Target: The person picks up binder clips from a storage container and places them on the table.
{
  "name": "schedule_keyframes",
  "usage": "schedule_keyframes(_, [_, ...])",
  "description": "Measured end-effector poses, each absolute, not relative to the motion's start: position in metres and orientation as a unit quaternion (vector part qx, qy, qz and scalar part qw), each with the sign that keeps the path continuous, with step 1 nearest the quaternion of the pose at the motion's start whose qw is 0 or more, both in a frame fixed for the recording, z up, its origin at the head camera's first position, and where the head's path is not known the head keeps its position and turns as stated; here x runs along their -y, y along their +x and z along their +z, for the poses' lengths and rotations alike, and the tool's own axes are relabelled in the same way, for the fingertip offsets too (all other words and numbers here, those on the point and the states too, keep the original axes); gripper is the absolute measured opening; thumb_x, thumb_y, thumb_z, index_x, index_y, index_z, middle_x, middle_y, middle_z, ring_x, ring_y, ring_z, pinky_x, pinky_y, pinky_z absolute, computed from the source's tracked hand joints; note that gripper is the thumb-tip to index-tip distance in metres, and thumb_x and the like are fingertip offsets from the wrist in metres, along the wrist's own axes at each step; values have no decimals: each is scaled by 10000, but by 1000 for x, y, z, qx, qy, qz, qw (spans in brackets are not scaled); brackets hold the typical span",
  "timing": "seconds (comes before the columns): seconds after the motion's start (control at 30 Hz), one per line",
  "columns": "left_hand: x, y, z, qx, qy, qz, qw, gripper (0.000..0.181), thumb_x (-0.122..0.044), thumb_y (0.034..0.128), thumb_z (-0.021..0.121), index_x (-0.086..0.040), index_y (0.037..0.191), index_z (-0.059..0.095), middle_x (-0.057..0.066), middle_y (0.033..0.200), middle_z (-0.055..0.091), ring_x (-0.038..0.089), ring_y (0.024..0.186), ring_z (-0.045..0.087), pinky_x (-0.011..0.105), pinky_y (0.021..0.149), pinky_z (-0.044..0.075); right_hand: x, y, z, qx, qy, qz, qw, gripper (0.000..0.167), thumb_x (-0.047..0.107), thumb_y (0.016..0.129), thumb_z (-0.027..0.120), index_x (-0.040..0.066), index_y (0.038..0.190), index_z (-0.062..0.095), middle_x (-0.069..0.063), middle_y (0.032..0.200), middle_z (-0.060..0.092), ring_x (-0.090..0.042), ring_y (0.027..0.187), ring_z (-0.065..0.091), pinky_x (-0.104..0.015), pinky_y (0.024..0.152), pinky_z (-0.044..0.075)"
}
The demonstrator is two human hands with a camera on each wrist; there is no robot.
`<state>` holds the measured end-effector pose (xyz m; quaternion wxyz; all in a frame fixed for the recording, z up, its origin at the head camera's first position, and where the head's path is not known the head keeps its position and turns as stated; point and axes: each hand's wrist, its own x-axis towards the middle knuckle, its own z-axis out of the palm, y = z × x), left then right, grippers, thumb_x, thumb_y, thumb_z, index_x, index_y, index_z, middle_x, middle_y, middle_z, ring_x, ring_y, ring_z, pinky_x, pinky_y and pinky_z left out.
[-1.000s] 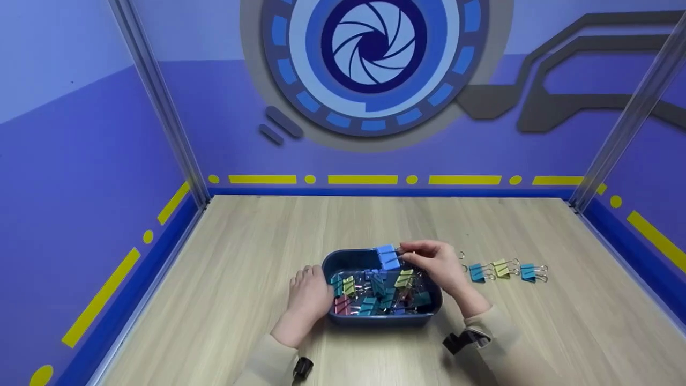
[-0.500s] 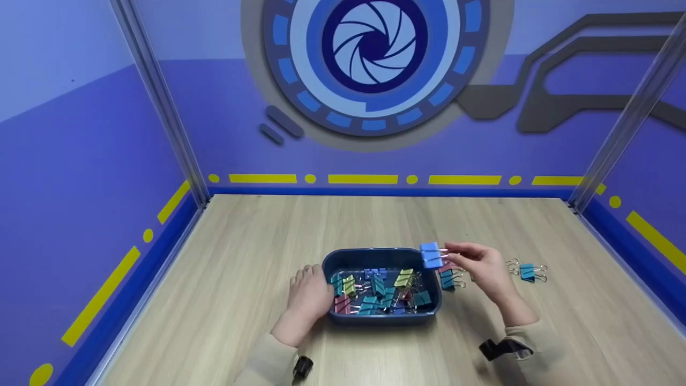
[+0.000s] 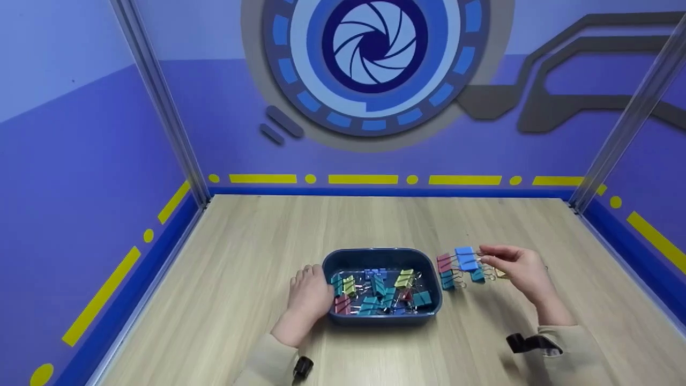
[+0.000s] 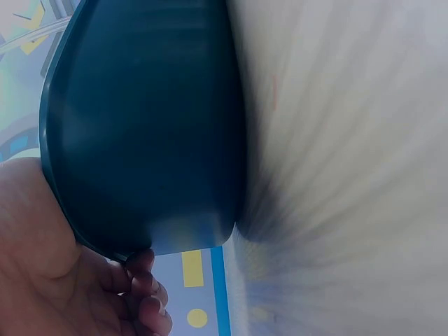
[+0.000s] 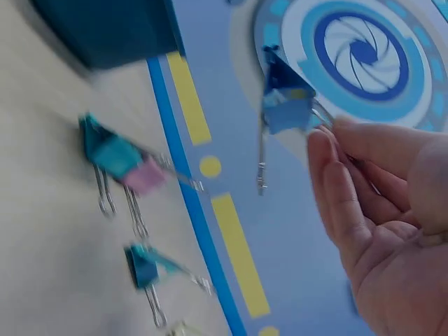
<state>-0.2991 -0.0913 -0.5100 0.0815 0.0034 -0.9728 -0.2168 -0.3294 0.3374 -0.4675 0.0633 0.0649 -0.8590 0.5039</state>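
Note:
A dark blue plastic bin [image 3: 383, 320] holds several coloured binder clips. My left hand [image 3: 311, 292] grips its left rim; the left wrist view shows the thumb base against the bin's edge [image 4: 46, 133] and curled fingertips at the outer wall. My right hand [image 3: 522, 271] pinches a blue binder clip [image 3: 465, 258] by a wire handle, thumb against fingers. This clip hangs above the table to the right of the bin; its other handle dangles free in the right wrist view. Beneath and beside it are a red clip [image 3: 444, 262] and teal clips [image 3: 447, 280], partly hidden.
Another teal clip [image 3: 477, 275] lies below the held one, and a yellow clip [image 3: 500, 273] is mostly covered by my right hand. The wooden tabletop [image 3: 257, 230] is bounded by blue printed walls [image 3: 364, 161] at the back and sides.
My right hand has carried the blue binder clip from above the bin's far rim to the right, over the clips on the table. The left hand and the bin have stayed put.

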Motion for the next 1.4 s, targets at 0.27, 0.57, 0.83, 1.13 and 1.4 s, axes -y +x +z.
schedule_keyframes(0.27, [92,-299,-511,974,-1,-210,87,344,-181,913,627,60,1155,584,200,1092,615,358,1037,567,499,893,425,-366,-331,-471,900,68,428,31,371,244,938,743,-3,1214,728,-142,1154,764,89,889,665,-165,767,532])
schedule_keyframes(0.57, [92,-299,-511,973,0,-212,88,341,-181,916,631,60,1153,586,200,1082,615,355,1026,566,495,886,424,-381,-331,-477,922,85,376,-33,323,216,913,763,12,1163,752,-171,1147,755,42,870,659,-185,755,517])
schedule_keyframes(0.83, [91,-300,-511,973,3,-211,89,323,-170,916,629,59,1140,591,184,1051,608,351,1020,569,485,870,425,-378,-332,-487,931,91,351,-42,241,93,888,751,-36,1091,756,-176,1040,771,-15,823,670,-196,706,522])
schedule_keyframes(1.13, [90,-300,-510,975,6,-207,84,340,-185,925,629,59,1158,588,192,1081,620,353,1038,578,493,890,434,-369,-336,-493,943,64,326,-19,232,65,882,741,-39,1089,755,-206,1039,764,-152,881,689,-196,693,504])
schedule_keyframes(1.4, [90,-300,-510,974,4,-207,89,320,-173,912,622,57,1133,592,185,1050,616,352,1014,578,492,872,434,-363,-338,-499,945,43,325,13,215,82,914,704,-34,1089,751,-206,1048,757,-176,902,691,-202,701,506])
